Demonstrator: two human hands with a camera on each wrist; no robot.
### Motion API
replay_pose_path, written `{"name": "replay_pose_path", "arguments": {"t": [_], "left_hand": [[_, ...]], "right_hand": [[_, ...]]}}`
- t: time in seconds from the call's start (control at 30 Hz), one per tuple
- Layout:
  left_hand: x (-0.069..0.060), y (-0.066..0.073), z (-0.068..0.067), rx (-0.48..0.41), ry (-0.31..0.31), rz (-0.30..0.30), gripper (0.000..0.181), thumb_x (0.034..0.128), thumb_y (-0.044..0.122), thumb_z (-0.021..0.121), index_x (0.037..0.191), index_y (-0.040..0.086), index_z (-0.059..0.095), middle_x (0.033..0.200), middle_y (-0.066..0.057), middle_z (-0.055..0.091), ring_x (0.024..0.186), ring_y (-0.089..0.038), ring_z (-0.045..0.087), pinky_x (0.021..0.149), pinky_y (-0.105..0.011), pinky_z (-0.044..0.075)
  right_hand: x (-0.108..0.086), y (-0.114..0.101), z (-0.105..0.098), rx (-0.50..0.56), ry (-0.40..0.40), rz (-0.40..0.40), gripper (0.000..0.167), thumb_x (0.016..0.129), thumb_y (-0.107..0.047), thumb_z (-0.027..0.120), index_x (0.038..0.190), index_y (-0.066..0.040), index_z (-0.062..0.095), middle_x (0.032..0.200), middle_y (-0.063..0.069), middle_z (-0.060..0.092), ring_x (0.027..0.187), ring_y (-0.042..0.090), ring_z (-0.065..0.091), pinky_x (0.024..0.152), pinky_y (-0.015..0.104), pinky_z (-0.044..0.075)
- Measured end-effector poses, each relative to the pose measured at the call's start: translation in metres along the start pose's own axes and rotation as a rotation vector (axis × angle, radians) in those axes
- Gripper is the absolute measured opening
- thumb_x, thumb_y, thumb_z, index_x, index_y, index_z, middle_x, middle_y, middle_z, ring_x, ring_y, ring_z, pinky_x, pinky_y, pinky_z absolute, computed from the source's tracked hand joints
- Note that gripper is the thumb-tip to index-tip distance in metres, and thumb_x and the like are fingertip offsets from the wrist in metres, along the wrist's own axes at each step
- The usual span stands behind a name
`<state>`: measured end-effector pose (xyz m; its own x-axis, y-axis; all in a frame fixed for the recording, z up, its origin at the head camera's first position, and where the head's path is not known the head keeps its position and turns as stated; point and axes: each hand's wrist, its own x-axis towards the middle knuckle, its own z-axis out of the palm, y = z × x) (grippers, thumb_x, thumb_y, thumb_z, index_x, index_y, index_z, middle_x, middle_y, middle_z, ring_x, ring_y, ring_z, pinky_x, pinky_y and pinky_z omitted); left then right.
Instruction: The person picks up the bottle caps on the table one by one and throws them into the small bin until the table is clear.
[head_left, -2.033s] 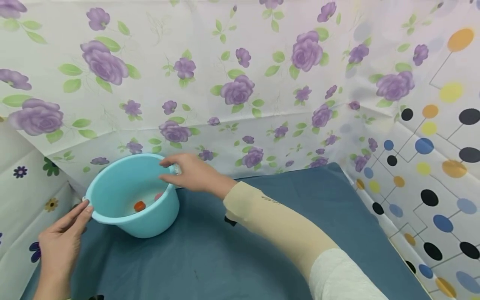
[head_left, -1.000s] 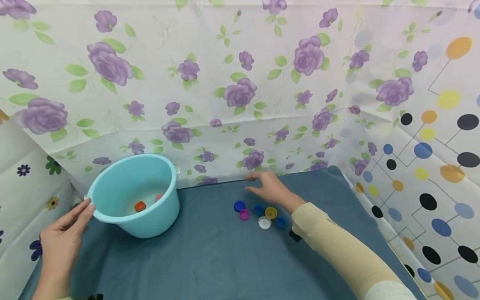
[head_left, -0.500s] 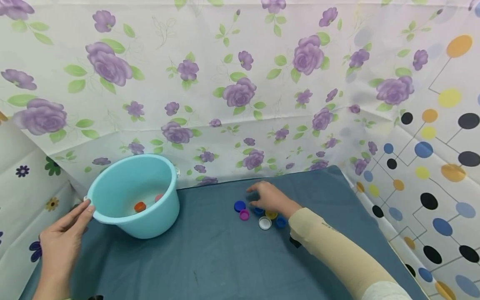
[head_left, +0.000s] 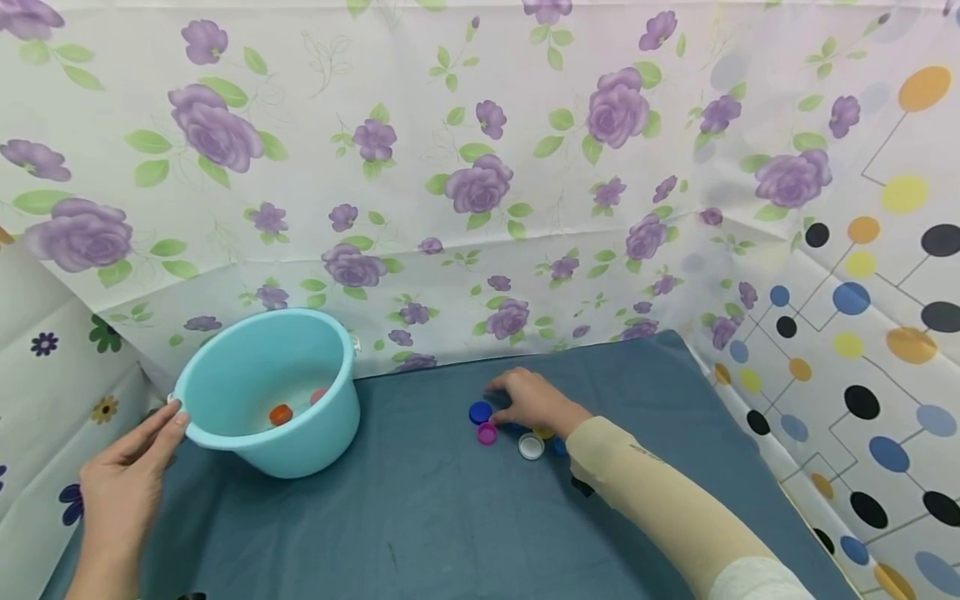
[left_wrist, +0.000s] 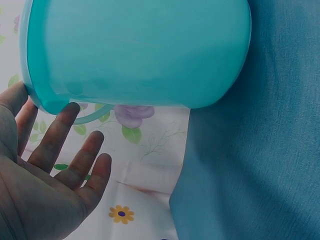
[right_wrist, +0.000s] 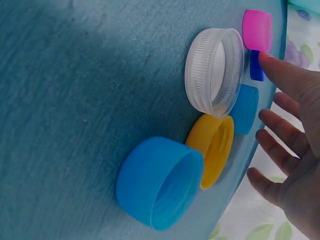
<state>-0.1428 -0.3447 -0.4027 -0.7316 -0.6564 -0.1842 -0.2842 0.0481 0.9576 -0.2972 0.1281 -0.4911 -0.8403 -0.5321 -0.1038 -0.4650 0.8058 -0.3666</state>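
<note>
My left hand (head_left: 123, 479) pinches the near-left rim of a light blue plastic bucket (head_left: 315, 446) between thumb and fingers; in the left wrist view the other fingers are spread below the rim. Inside the bucket lie an orange cap (head_left: 281, 414) and a pinkish one (head_left: 318, 394). My right hand (head_left: 534, 402) reaches over several bottle caps, its fingers apart. Its thumb tip is beside a pink cap (right_wrist: 257, 31) and a dark blue cap (head_left: 480, 412); contact is unclear. Nearby lie a clear whitish cap (right_wrist: 214, 72), a yellow cap (right_wrist: 210, 150) and two lighter blue caps, one nearest the camera (right_wrist: 159, 182).
A blue-grey cloth (head_left: 420, 517) covers the table. Behind it hangs a white sheet with purple flowers (head_left: 480, 183), and a dotted sheet (head_left: 885, 383) stands at the right. A loop handle (left_wrist: 95, 116) hangs on the bucket's side.
My right hand has moved from the bucket's far rim to the right, then down over the caps, with its thumb now beside the pink cap. My left hand stays on the bucket rim.
</note>
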Motion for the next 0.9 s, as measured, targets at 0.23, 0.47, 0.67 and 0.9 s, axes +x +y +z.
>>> {"name": "replay_pose_path", "arguments": {"t": [0.23, 0.47, 0.67, 0.9], "left_hand": [[-0.0004, -0.0006, -0.0001, -0.016, 0.002, 0.003, 0.049, 0.0727, 0.040, 0.078, 0.119, 0.029, 0.065, 0.108, 0.026, 0.065, 0.077, 0.013, 0.059, 0.054, -0.007, 0.047], [-0.0020, 0.0003, -0.0006, -0.030, -0.009, -0.002, 0.050, 0.0725, 0.040, 0.078, 0.119, 0.029, 0.064, 0.108, 0.026, 0.064, 0.079, 0.012, 0.059, 0.055, -0.007, 0.047], [-0.0018, -0.0002, -0.0004, -0.026, 0.007, 0.012, 0.049, 0.0727, 0.039, 0.078, 0.118, 0.028, 0.065, 0.105, 0.027, 0.065, 0.078, 0.012, 0.060, 0.054, -0.007, 0.047], [-0.0007, -0.0002, 0.0015, 0.012, 0.028, 0.011, 0.047, 0.0732, 0.040, 0.077, 0.118, 0.029, 0.065, 0.114, 0.024, 0.063, 0.079, 0.012, 0.059, 0.054, -0.006, 0.046]], "right_hand": [[0.0024, -0.0024, 0.0017, -0.035, -0.007, -0.016, 0.051, 0.078, -0.046, 0.073, 0.123, -0.026, 0.062, 0.126, -0.004, 0.059, 0.123, 0.020, 0.049, 0.102, 0.042, 0.042], [0.0027, -0.0039, 0.0032, -0.048, -0.018, -0.018, 0.048, 0.078, -0.047, 0.072, 0.121, -0.027, 0.063, 0.125, -0.005, 0.060, 0.123, 0.021, 0.048, 0.102, 0.044, 0.041], [0.0048, -0.0047, 0.0047, -0.065, -0.028, -0.013, 0.046, 0.078, -0.048, 0.072, 0.120, -0.029, 0.063, 0.126, -0.005, 0.059, 0.125, 0.022, 0.046, 0.103, 0.045, 0.039], [0.0061, -0.0057, 0.0056, -0.083, -0.028, -0.014, 0.044, 0.078, -0.049, 0.072, 0.118, -0.030, 0.065, 0.125, -0.005, 0.059, 0.125, 0.022, 0.045, 0.103, 0.047, 0.038]]}}
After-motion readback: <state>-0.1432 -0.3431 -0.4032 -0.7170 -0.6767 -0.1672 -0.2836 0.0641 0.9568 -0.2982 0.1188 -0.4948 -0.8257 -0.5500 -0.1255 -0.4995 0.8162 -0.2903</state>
